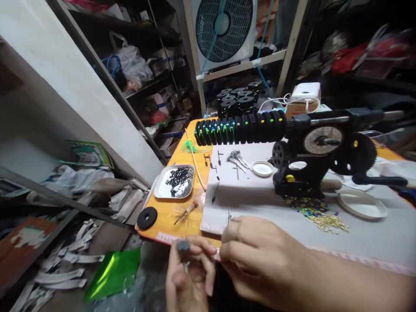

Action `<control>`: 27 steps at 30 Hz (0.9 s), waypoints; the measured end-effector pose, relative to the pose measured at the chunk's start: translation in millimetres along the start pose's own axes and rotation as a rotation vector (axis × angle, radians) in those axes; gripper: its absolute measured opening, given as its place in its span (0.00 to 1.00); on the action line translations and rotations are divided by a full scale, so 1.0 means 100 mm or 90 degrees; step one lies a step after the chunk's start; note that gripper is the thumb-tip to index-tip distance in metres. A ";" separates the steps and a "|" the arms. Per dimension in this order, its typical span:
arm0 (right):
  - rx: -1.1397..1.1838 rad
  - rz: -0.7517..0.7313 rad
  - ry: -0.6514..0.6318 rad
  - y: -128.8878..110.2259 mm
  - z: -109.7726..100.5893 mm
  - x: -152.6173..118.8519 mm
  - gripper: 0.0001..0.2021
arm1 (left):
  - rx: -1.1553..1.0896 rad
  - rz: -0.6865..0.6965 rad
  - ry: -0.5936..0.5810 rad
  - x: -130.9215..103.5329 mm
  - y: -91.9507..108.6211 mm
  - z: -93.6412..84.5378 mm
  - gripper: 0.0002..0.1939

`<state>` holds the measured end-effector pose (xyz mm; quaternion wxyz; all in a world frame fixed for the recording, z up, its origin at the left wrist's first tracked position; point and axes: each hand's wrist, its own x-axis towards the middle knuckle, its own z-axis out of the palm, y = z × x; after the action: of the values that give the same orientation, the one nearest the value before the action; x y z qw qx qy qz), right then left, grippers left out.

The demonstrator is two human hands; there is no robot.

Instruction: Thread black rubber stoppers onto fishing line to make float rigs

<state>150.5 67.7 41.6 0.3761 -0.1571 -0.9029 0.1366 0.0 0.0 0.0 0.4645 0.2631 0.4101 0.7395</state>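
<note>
My left hand (pixel 188 277) pinches a small dark grey cylindrical piece (pixel 183 246) between thumb and fingers at the near table edge. My right hand (pixel 256 255) is closed beside it, fingertips touching the left hand's fingers; a thin metal pin (pixel 229 215) sticks up just above its knuckles. What the right hand holds is hidden. Both hands hover over the front edge of the orange table (pixel 169 210) and the white cloth (pixel 260 195).
A black hand-crank winder (pixel 312 151) carries a row of black spools (pixel 240 128). A metal tray (pixel 160 189) holds small black parts. A black ring (pixel 147 217), white lids (pixel 262 168), coloured beads (pixel 307 204), gold pieces (pixel 328 222) and a fan (pixel 224 28) surround them.
</note>
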 end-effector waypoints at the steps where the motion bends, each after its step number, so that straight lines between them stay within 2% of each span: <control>1: 0.049 0.048 0.007 0.00 -0.01 0.01 0.08 | -0.011 -0.027 0.002 -0.01 -0.01 0.01 0.25; 5: 0.188 0.195 0.046 0.05 -0.04 0.04 0.06 | -0.069 -0.089 -0.003 -0.06 -0.06 0.08 0.14; 9: 0.243 0.272 0.044 0.10 -0.03 0.05 0.08 | -0.086 -0.112 0.015 -0.10 -0.12 0.15 0.11; 12: 0.287 0.305 0.051 0.10 -0.01 0.04 0.07 | -0.078 -0.144 0.033 -0.11 -0.17 0.17 0.14; 16: 0.346 0.308 0.051 0.11 0.02 0.02 0.06 | 0.006 -0.137 -0.001 -0.11 -0.18 0.18 0.16; 21: 0.302 0.283 0.041 0.10 0.01 0.03 0.07 | 0.147 -0.065 -0.008 -0.12 -0.13 0.20 0.12; 27: 0.253 0.254 0.065 0.04 0.01 0.03 0.07 | 0.115 -0.061 0.046 -0.15 -0.18 0.22 0.15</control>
<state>148.4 72.2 41.1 0.4105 -0.2612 -0.7896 0.3740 32.1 -1.7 -3.3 0.4586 0.2575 0.5037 0.6853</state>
